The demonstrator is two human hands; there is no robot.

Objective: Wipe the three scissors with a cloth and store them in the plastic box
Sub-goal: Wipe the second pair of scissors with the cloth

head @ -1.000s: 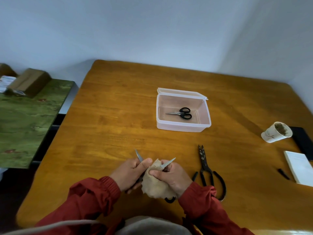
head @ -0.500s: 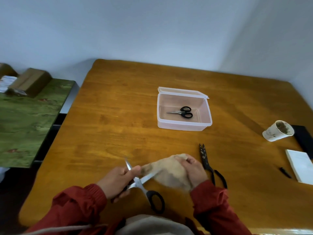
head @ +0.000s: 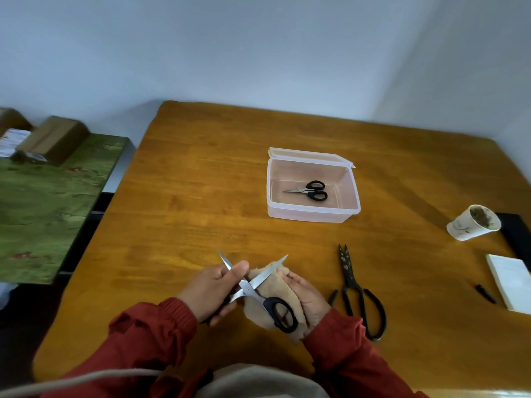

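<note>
Left hand (head: 214, 288) grips our open scissors (head: 253, 287) by one blade; right hand (head: 306, 297) cups cloth (head: 265, 308) under them. Small pair (head: 311, 191) sits inside box (head: 313, 216); shears (head: 355, 291) lie beside us on table (head: 186, 196).

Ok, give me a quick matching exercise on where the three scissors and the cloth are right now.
Things:
1. small black-handled scissors
2. open scissors
3. dark iron shears
4. cloth

Places:
A. held in the right hand
B. flat on the table, right of the hands
C. inside the plastic box
D. gripped by the left hand, blades spread

Pairs: 1-C, 2-D, 3-B, 4-A
</note>
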